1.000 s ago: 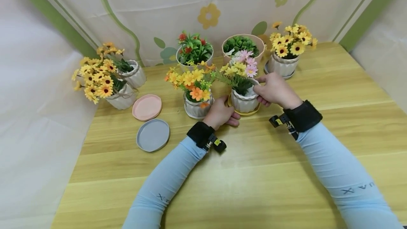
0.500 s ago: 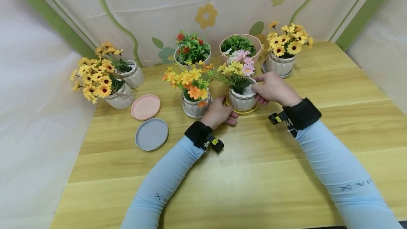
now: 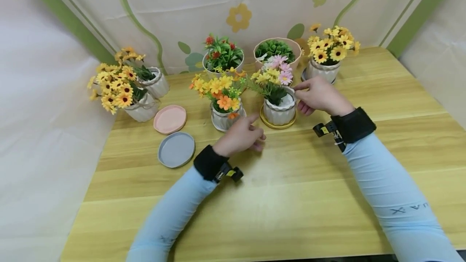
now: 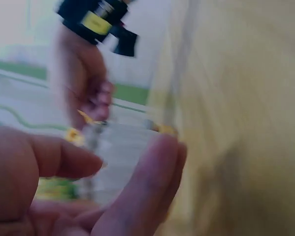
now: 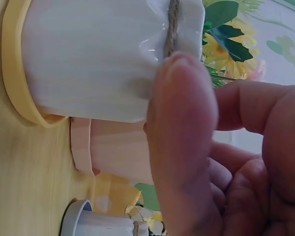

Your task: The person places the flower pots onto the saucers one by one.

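A white ceramic flowerpot (image 3: pixel 279 113) with twine round its neck and yellow and pink artificial flowers (image 3: pixel 274 74) stands upright on a yellow saucer (image 3: pixel 267 123). My right hand (image 3: pixel 321 97) is at the pot's right rim, thumb and fingers loosely bent; whether a fingertip still touches it is hard to tell. In the right wrist view the thumb (image 5: pixel 184 108) covers part of the rim. My left hand (image 3: pixel 240 136) hovers left of the saucer with relaxed fingers and nothing in them. Motion blurs the left wrist view.
A pot of orange and yellow flowers (image 3: pixel 223 119) stands close behind my left hand. Pink (image 3: pixel 170 119) and grey saucers (image 3: pixel 176 149) lie to the left, near two pots of yellow daisies (image 3: pixel 142 108). Along the back stand a red-flowered pot (image 3: pixel 223 62), a pink pot (image 3: pixel 295 53) and another daisy pot (image 3: pixel 323 71).
My left hand has drawn away from the yellow saucer, left and toward me. My right hand has shifted slightly right, off the pot's side. The pot stays on its saucer.
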Motion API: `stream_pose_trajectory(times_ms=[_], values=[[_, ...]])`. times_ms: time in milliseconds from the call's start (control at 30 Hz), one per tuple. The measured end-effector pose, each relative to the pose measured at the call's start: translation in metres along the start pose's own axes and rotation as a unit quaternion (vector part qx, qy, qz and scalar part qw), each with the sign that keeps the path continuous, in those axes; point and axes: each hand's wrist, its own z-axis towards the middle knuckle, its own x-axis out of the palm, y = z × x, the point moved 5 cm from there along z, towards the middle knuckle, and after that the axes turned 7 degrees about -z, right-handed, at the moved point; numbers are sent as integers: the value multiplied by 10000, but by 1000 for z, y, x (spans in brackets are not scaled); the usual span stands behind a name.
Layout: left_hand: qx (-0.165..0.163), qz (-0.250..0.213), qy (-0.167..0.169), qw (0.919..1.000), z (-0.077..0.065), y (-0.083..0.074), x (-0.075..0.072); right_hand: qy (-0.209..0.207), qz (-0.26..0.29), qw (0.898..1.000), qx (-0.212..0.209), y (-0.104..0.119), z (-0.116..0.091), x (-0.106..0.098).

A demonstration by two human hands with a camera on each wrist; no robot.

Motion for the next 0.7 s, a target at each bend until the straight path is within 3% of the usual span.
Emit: stream_pose_trajectory(times_ms=[100,167,233,300,367,433,500,567,700], values=[[438,629,363,9964,-30,-7,-11,46,-14,10000,-10,-1,2,0],[600,971,426,9925,-51,-10,-27,57,-15,10000,-27,-2,2,0],[625,1354,152,9887,-72,-10,-50,59,3,10000,-39,-3,3,0],[574,1748,-430,9820,-91,-6,-81,76,48,9999,-73,-5,3,-1],[457,2185,-1178,9676,-108,2,-115,78,81,9999,-106,-6,3,-2],[283,2576,-1850,9479,-122,12,-147,44,80,9999,-130,-7,3,-4],[-10,2833,-2241,9325,-132,26,-173,3,44,9999,-130,-9,2,-8],[-433,3009,-2348,9233,-139,40,-190,-44,-10,9999,-131,-11,2,-11],[-1202,3050,-2060,9220,-141,66,-202,-82,-68,9998,-145,-16,3,-15]])
